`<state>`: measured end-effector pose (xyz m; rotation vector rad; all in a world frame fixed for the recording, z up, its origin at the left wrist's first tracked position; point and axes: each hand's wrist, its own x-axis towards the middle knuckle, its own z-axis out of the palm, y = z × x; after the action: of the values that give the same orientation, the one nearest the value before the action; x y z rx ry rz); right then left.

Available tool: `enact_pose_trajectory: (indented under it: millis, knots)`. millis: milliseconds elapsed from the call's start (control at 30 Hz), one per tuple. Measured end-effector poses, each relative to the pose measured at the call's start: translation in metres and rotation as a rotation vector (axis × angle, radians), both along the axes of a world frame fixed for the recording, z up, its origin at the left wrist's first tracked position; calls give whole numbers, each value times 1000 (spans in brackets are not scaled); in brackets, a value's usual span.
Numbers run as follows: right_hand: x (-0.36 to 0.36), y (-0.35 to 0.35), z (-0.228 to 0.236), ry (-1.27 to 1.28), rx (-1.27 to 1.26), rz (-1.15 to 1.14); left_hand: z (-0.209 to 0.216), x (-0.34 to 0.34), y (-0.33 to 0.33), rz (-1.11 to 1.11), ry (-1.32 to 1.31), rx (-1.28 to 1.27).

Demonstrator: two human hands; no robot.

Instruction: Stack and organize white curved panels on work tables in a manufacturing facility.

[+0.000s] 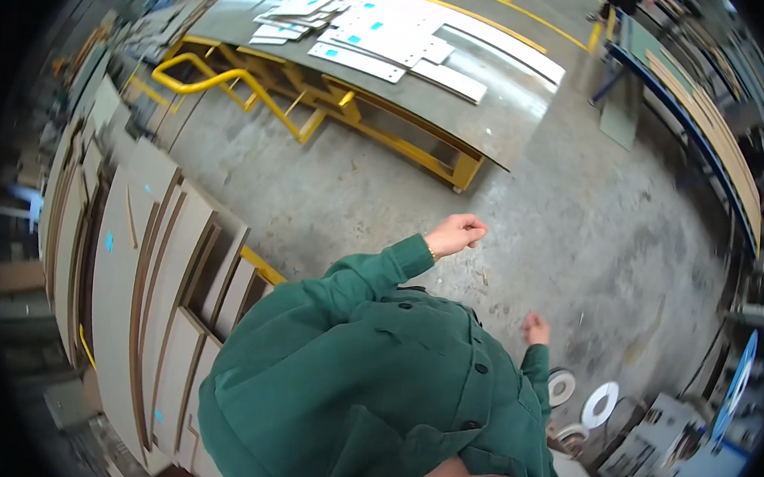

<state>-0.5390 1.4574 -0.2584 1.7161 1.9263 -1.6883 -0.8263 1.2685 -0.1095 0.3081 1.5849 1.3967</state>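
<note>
My left hand [456, 236] reaches out over the concrete floor in front of me, its fingers curled in and the thumb pressed to them. Nothing shows in it. Farther right and lower, my right hand [535, 327] hangs beside my body, smeared by motion, so its fingers do not read clearly. Both arms wear green sleeves. Neither hand touches anything that I can see. Ahead of the left hand stands a table with a yellow frame [388, 138], bearing white panels [386, 29] with small blue stickers.
Stacked boards [124, 310] stand close on my left. A yellow bent handle [234, 76] juts from the table's left end. On the right are a blue-framed rack [687, 113] with long strips, rolls of edge strip [599, 404] and a machine [654, 439]. A person [622, 1] stands far off.
</note>
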Motion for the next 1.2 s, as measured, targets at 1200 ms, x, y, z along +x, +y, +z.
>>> enact_pose_trajectory:
  millis: [1200]
  knots:
    - [-878,103,-95,-91,-96,141,-153,-809,-139,616,893,-606]
